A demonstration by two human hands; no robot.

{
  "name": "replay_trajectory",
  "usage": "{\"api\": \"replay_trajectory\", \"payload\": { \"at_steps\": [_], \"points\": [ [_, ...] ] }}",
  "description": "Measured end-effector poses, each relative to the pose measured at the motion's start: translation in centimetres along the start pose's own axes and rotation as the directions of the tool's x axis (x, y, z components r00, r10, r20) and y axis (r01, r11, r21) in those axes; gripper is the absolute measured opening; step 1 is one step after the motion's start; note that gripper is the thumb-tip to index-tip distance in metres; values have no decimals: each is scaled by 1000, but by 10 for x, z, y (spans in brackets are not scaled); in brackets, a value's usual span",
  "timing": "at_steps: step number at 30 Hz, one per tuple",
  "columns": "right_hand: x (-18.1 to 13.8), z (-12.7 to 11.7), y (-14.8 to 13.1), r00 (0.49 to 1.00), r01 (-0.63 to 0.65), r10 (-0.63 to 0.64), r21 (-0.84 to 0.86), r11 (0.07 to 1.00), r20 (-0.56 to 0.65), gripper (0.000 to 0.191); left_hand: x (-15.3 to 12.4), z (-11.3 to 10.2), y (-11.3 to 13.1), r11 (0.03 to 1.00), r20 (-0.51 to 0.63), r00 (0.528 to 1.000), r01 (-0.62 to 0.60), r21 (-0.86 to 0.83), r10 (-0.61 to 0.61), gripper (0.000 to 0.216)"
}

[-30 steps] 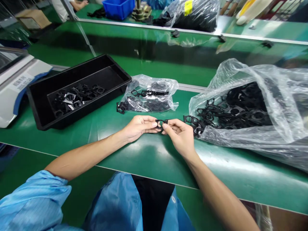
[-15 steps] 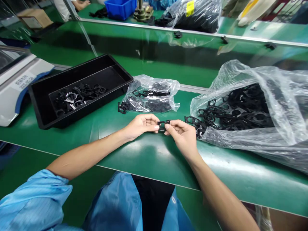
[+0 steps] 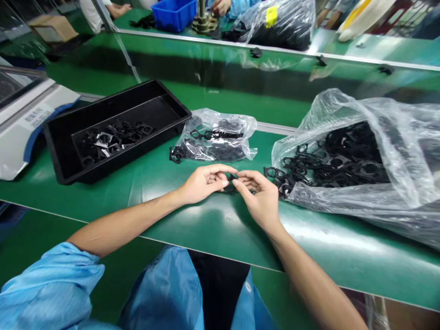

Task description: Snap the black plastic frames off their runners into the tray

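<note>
Between my fingertips is a small black plastic part [image 3: 231, 183], mostly covered by the fingers. My left hand [image 3: 205, 184] pinches it from the left, thumb in front and index finger stretched over the top. From the other side my right hand [image 3: 258, 192] grips it between thumb and fingers. Both hands are just above the green table [image 3: 206, 220]. Behind them lies a small clear bag [image 3: 220, 133] of black parts, one loose frame beside its left corner. To the right, black frame-shaped parts [image 3: 343, 158] spill from a large clear bag [image 3: 343, 197].
A black tray [image 3: 113, 167] holding several black parts stands at the left, next to a white-and-blue machine [image 3: 34, 119]. Across the bench are a blue bin [image 3: 173, 16], a full plastic bag [image 3: 282, 23] and a co-worker's hand [image 3: 221, 6].
My fingers have closed further around the black part and it has turned, so less of it shows. A co-worker's hand has come into view at the top.
</note>
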State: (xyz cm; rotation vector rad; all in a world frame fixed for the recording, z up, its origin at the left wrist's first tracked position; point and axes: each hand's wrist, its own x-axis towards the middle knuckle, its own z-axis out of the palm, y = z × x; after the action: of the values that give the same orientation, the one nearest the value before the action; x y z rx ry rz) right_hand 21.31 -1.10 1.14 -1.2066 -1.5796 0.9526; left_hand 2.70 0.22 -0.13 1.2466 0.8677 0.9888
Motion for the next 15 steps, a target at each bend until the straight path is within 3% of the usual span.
{"api": "replay_trajectory", "payload": {
  "at_steps": [4,7,11,15],
  "points": [
    [0,-1,-2,999,-38,37,81,996,14,34,1,0,-1,992,-73,996,46,-114,-54,34],
    [1,0,-2,996,-8,4,51,999,85,28,2,0,0,989,-103,993,43,-139,-58,39],
    [1,1,1,998,19,-22,46,999,63,22,3,-2,1,992,-96,994,30,-125,-43,43],
    [2,0,2,996,-61,54,111,992,65,26,4,-4,0,990,-118,993,9,-139,-26,43]
  ]
}}
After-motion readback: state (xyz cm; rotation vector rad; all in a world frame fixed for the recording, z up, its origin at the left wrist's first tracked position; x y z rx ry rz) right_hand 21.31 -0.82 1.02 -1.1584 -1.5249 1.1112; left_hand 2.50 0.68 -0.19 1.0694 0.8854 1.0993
